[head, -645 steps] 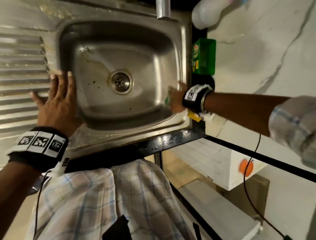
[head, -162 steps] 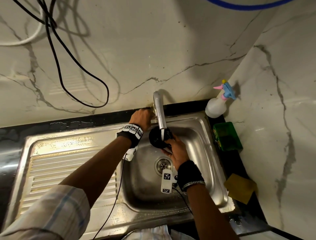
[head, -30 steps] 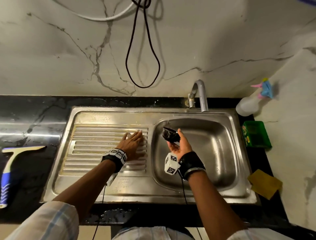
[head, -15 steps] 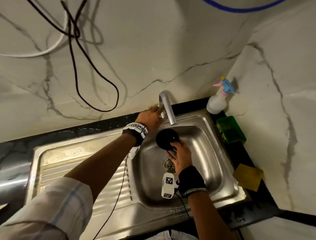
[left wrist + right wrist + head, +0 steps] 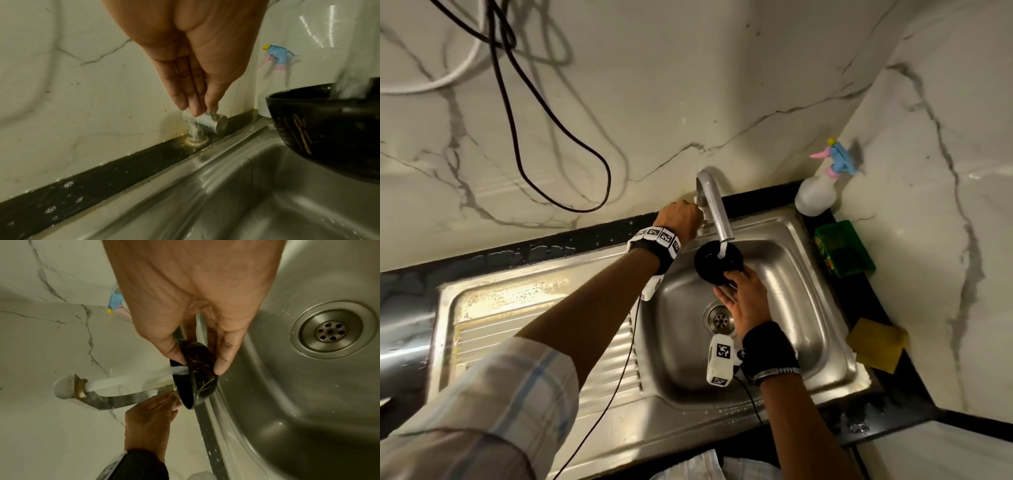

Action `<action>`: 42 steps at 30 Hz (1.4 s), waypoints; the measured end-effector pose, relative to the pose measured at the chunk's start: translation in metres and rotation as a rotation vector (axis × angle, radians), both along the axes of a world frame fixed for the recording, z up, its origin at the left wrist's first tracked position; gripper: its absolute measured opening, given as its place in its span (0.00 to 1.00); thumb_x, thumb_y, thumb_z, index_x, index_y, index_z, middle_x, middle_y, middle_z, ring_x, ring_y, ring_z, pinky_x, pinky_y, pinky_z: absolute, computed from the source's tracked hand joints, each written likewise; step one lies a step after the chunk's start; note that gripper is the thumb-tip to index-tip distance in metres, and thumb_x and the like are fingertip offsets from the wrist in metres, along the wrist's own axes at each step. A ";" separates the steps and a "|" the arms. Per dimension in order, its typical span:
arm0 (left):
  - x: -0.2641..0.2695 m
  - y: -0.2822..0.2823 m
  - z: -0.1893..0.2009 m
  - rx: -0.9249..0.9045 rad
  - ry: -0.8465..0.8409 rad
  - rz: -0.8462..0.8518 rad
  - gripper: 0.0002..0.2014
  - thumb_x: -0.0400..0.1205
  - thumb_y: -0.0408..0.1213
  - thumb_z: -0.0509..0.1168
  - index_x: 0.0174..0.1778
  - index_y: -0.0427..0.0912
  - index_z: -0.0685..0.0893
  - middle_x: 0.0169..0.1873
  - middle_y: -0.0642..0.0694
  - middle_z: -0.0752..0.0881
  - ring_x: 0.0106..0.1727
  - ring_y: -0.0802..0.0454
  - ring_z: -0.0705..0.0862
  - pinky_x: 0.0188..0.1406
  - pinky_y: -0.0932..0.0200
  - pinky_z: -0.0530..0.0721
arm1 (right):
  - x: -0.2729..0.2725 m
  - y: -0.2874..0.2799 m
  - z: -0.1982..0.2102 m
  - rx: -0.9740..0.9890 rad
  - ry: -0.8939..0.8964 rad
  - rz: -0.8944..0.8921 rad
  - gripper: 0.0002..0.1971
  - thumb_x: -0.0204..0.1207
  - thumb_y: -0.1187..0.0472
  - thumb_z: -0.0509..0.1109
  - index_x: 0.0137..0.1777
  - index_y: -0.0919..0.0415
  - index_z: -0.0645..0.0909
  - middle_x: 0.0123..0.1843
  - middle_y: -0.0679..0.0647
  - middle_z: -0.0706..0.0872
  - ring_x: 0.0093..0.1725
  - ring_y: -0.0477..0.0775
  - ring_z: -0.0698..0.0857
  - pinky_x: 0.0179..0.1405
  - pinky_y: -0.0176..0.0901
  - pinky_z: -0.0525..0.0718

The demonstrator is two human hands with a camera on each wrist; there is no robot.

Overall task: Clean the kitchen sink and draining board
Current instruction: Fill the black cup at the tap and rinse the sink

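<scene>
My right hand [image 5: 726, 285] [image 5: 199, 365] grips a black bowl [image 5: 717, 263] [image 5: 196, 378] with gold veins by its rim, thumb inside and fingers underneath. It holds the bowl under the tap spout [image 5: 714, 205] [image 5: 115, 400] over the steel sink [image 5: 784, 308]. Water [image 5: 123, 383] streams from the spout into the bowl. My left hand [image 5: 693, 216] [image 5: 202, 112] pinches the tap handle [image 5: 211, 122] at the wall behind the sink. The ribbed draining board [image 5: 534, 342] lies bare on the left. The drain [image 5: 719, 319] [image 5: 330, 331] is uncovered.
A spray bottle [image 5: 816, 195] [image 5: 276, 53] stands in the back right corner. Beside the sink sit a green tub [image 5: 844, 248] and a yellow cloth [image 5: 876, 344]. Black and white cables [image 5: 517, 113] hang on the marble wall.
My left hand left the draining board and took the tap handle. The bowl moved under the spout, and water now runs into it.
</scene>
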State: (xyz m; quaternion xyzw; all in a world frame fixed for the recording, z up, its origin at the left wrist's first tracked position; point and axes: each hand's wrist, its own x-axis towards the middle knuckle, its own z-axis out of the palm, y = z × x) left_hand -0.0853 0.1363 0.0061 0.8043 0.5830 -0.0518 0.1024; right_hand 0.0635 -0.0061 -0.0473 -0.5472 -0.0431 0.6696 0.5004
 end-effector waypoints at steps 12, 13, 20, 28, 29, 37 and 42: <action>0.007 0.000 0.006 -0.027 0.048 0.070 0.08 0.79 0.31 0.66 0.51 0.40 0.86 0.44 0.38 0.87 0.47 0.37 0.87 0.40 0.51 0.82 | 0.005 0.001 0.007 0.062 0.008 -0.019 0.26 0.78 0.71 0.70 0.75 0.54 0.77 0.66 0.62 0.87 0.63 0.61 0.88 0.57 0.53 0.89; 0.008 0.000 0.006 -0.034 0.056 0.070 0.07 0.78 0.30 0.66 0.51 0.40 0.86 0.44 0.38 0.88 0.47 0.37 0.87 0.40 0.51 0.82 | 0.005 0.001 0.007 0.062 0.008 -0.018 0.26 0.78 0.70 0.71 0.75 0.54 0.78 0.67 0.62 0.87 0.63 0.61 0.88 0.57 0.52 0.89; 0.011 0.002 0.010 -0.057 0.099 0.075 0.08 0.78 0.30 0.68 0.53 0.38 0.86 0.47 0.38 0.88 0.49 0.39 0.88 0.43 0.52 0.84 | 0.003 0.003 0.005 0.036 0.009 -0.027 0.25 0.77 0.71 0.70 0.74 0.55 0.79 0.67 0.64 0.86 0.64 0.64 0.87 0.58 0.55 0.90; 0.015 0.004 0.013 -0.051 0.091 0.078 0.09 0.79 0.31 0.68 0.55 0.37 0.84 0.48 0.39 0.87 0.49 0.40 0.87 0.45 0.51 0.85 | 0.000 0.007 0.002 0.015 0.001 -0.048 0.24 0.78 0.73 0.69 0.73 0.57 0.77 0.65 0.66 0.87 0.63 0.64 0.88 0.55 0.55 0.90; 0.015 0.005 0.013 -0.054 0.091 0.079 0.09 0.79 0.31 0.68 0.55 0.38 0.84 0.48 0.39 0.87 0.49 0.40 0.87 0.45 0.50 0.85 | 0.001 0.008 0.000 0.011 0.000 -0.046 0.24 0.78 0.73 0.69 0.73 0.57 0.77 0.65 0.66 0.87 0.63 0.64 0.88 0.55 0.55 0.90; 0.017 0.005 0.014 -0.054 0.108 0.070 0.09 0.79 0.30 0.67 0.55 0.38 0.83 0.48 0.39 0.87 0.48 0.39 0.87 0.46 0.49 0.86 | 0.003 0.010 -0.002 -0.008 -0.002 -0.036 0.24 0.78 0.74 0.68 0.71 0.56 0.77 0.64 0.65 0.86 0.63 0.65 0.87 0.50 0.52 0.90; 0.018 0.005 0.013 -0.066 0.148 0.049 0.11 0.78 0.31 0.68 0.56 0.37 0.84 0.49 0.38 0.87 0.51 0.38 0.87 0.48 0.48 0.86 | 0.011 0.008 -0.008 -0.032 -0.012 -0.042 0.24 0.77 0.73 0.69 0.72 0.58 0.78 0.62 0.66 0.86 0.60 0.64 0.88 0.54 0.54 0.91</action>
